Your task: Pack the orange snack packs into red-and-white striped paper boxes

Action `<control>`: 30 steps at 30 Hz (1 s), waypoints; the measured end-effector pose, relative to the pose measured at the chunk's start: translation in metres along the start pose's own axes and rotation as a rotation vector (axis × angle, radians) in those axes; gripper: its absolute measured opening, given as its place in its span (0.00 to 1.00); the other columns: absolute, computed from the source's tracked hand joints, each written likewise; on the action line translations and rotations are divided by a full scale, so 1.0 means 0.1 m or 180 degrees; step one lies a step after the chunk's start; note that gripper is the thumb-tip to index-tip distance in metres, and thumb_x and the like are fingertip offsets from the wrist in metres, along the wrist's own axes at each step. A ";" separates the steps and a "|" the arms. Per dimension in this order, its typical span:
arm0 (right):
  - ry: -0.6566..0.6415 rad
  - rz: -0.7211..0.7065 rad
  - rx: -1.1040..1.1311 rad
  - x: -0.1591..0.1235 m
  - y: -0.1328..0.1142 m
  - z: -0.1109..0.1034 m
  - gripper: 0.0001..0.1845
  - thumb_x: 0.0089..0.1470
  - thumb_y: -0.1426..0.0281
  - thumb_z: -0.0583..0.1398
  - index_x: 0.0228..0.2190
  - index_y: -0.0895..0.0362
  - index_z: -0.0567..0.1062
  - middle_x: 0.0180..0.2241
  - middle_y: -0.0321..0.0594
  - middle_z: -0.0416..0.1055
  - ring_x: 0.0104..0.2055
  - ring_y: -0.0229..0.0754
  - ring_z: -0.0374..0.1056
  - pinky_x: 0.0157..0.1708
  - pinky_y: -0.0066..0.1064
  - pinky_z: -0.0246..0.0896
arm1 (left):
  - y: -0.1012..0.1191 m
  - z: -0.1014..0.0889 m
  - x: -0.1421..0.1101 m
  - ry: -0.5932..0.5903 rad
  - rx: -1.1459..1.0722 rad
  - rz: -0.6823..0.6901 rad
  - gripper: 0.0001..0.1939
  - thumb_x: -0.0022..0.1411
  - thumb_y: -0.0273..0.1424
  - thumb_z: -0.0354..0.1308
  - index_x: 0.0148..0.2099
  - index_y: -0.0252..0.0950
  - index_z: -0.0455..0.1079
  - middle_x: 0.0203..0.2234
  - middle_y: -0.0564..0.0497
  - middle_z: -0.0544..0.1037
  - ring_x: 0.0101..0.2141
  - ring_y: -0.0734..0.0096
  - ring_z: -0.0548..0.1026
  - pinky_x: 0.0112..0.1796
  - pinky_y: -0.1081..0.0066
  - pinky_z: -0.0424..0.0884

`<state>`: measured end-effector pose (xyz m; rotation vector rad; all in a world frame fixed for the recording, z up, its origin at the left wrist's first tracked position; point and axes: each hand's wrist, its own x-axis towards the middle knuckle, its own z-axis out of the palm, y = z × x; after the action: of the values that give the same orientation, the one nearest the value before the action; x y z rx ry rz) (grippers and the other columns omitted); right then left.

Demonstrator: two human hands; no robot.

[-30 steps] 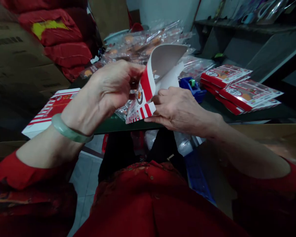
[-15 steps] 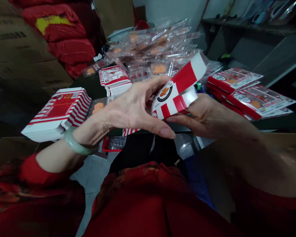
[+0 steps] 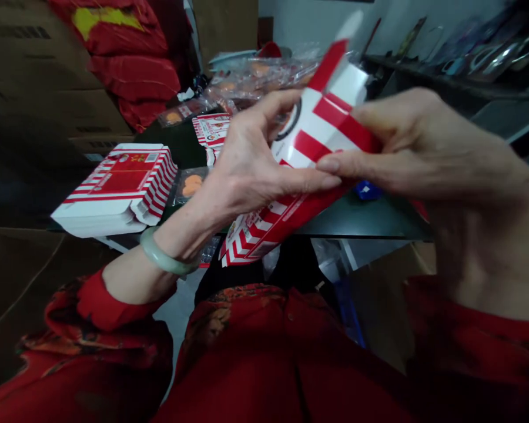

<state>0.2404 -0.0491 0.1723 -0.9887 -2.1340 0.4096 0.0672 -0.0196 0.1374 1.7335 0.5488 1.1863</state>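
Both my hands hold a red-and-white striped cardboard box [image 3: 311,132], tilted with its top end pointing up and a long striped panel [image 3: 273,226] reaching down to the left. My left hand [image 3: 255,158] grips it from the near side, fingers curled over the front. My right hand [image 3: 405,141] pinches it from the right, its fingertips on the red stripes. A pale green bangle [image 3: 161,252] circles my left wrist. A round printed logo on the box is mostly hidden behind my left fingers.
A stack of flat striped boxes [image 3: 119,191] and a smaller stack [image 3: 211,132] lie on the dark table [image 3: 370,220]. Plastic-wrapped packs [image 3: 255,79] lie behind them. Cardboard cartons [image 3: 35,106] and red bags [image 3: 132,59] stand to the left, a shelf [image 3: 445,82] to the right.
The box has swung from lying nearly level to a steep tilt, with its long panel now showing below. My right hand has risen and moved over its right side. The view has shifted.
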 end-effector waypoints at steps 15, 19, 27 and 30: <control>-0.0663 -0.0022 0.0261 0.21 -0.05 0.46 0.10 0.53 0.69 0.58 0.22 0.56 0.68 0.22 0.26 0.68 0.28 0.32 0.64 0.29 0.23 0.60 | -0.31 -0.35 -0.46 0.0288 -0.0478 -0.0688 0.21 0.35 0.25 0.73 0.36 0.37 0.74 0.27 0.53 0.77 0.29 0.67 0.76 0.30 0.72 0.71; -0.0744 -0.0350 0.0469 0.24 -0.11 0.58 0.07 0.55 0.73 0.57 0.25 0.56 0.67 0.26 0.27 0.69 0.29 0.31 0.61 0.29 0.22 0.59 | -0.27 -0.56 -0.62 -0.0089 -0.0414 -0.0686 0.28 0.34 0.23 0.72 0.42 0.38 0.72 0.28 0.55 0.77 0.33 0.67 0.75 0.34 0.71 0.72; -0.0830 -0.0810 0.0644 0.24 -0.21 0.63 0.10 0.58 0.69 0.57 0.25 0.59 0.67 0.24 0.25 0.61 0.29 0.29 0.56 0.33 0.19 0.56 | -0.34 -0.69 -0.72 -0.0576 -0.0140 -0.0819 0.26 0.33 0.27 0.72 0.39 0.35 0.73 0.24 0.61 0.75 0.33 0.71 0.75 0.36 0.73 0.70; -0.0853 -0.0631 0.0766 0.29 -0.28 0.64 0.13 0.56 0.67 0.59 0.23 0.58 0.65 0.23 0.25 0.62 0.31 0.29 0.59 0.33 0.19 0.57 | -0.36 -0.69 -0.77 -0.0615 -0.0623 -0.0906 0.26 0.33 0.36 0.72 0.38 0.37 0.73 0.21 0.59 0.74 0.29 0.67 0.76 0.31 0.70 0.71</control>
<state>0.1666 -0.0440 0.1588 -0.6069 -2.3260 0.7139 -0.0226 -0.0314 0.0764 1.5247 0.5239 0.8335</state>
